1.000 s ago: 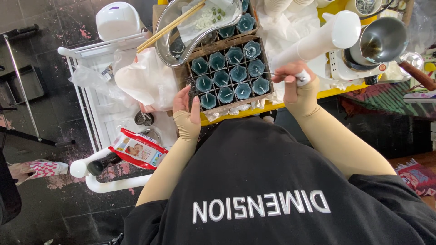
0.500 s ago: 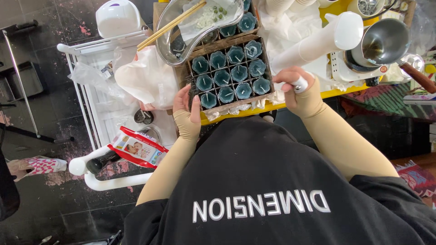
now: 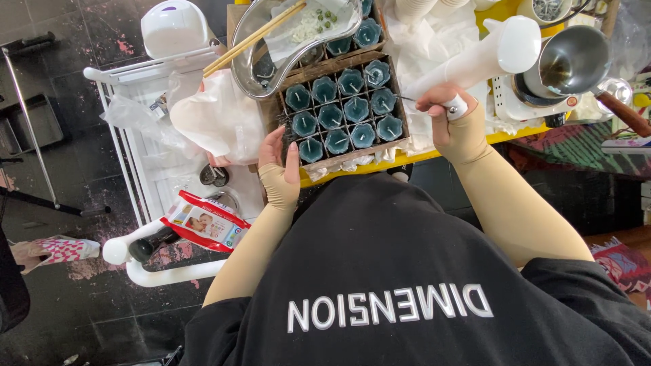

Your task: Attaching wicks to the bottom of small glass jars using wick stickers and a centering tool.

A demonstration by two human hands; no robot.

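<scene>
Divided wooden tray (image 3: 401,115) of teal candles (image 3: 344,108): braced at its near-left corner by the left hand (image 3: 279,169), fingers spread flat. A thin metal tool (image 3: 411,99) is pinched in the right hand (image 3: 453,122), its tip pointed left toward the tray's right edge, just beside the candles.

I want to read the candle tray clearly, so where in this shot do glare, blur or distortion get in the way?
Head view: sharp and evenly lit on the tray of teal candles; glare on the steel pot and white cylinder; wide-angle bending toward the edges; floor dim.

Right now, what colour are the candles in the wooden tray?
Dark teal candles, clearest in the head view.
</scene>
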